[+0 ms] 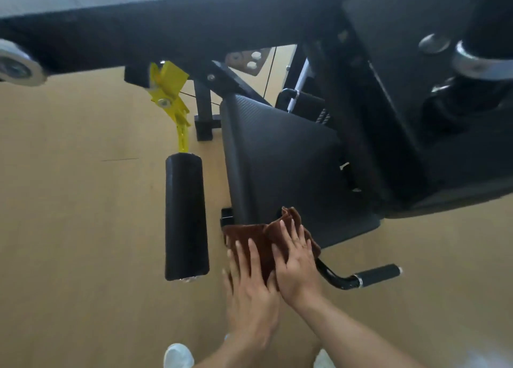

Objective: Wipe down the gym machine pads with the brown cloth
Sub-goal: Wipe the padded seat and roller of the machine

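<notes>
Person stands at the near end of a black gym machine, both hands down on the brown cloth [249,240]. Cloth lies bunched over the near edge of the seat pad [280,159], toward its near left corner, with one fold standing up behind the fingertips.

Left hand [249,287]: flat on the cloth, fingers straight and slightly spread, pressing; nothing curled around the fabric. Right hand [294,262]: also flat, fingers extended and a little apart, tips on the raised fold. The two hands lie side by side, the right overlapping the left's inner edge.

Seat pad is dark, textured, tilted away from the person. Just left of it, apart from it, a black roller pad [186,217] hangs on a yellow lever [169,90]. At the pad's near right corner a black handle [374,276] with a foam grip sticks out to the right. Back pad [410,70] rises at upper right, blurred. Tan wooden floor [77,201] all round. White shoes [179,356] at the bottom edge.
</notes>
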`<action>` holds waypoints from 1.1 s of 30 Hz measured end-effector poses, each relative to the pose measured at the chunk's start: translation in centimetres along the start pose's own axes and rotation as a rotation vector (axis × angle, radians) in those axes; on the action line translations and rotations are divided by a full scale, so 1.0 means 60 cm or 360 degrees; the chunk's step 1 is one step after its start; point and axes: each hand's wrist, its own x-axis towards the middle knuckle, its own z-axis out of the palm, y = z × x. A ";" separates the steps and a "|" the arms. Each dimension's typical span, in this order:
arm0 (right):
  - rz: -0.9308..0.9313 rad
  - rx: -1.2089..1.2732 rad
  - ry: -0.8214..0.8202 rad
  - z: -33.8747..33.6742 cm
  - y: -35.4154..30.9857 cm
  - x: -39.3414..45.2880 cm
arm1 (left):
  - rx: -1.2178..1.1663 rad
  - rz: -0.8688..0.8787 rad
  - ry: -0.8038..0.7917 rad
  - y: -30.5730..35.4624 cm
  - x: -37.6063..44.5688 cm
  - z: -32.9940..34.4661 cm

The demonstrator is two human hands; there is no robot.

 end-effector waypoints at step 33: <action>-0.0392 0.0119 -0.0275 -0.183 0.405 0.238 | 0.1046 0.0220 0.0112 0.301 0.219 0.288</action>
